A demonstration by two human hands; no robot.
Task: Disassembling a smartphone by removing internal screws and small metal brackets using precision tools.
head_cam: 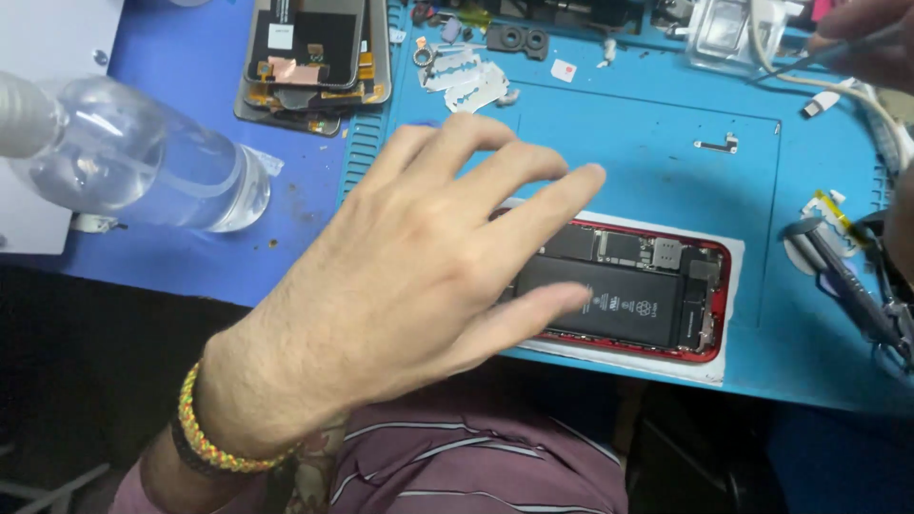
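Phone teardown in progress, left hand over the open handset.

Left hand (400,286), braided wristband, fingers spread and empty, hovers on the near end of the opened red smartphone (636,293); black battery (609,303) and boards exposed. Phone lies on white paper on a blue repair mat (647,143). Likely steadying the case; next move wants a firm hold. Right hand (871,43), top right, pinches a thin tool. Beyond: clear bottle (143,157), stacked screens (309,57), razor blades (466,81).

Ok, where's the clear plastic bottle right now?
In the head view, the clear plastic bottle lies on its side at far left, on the blue table, left of the stacked phone screens.
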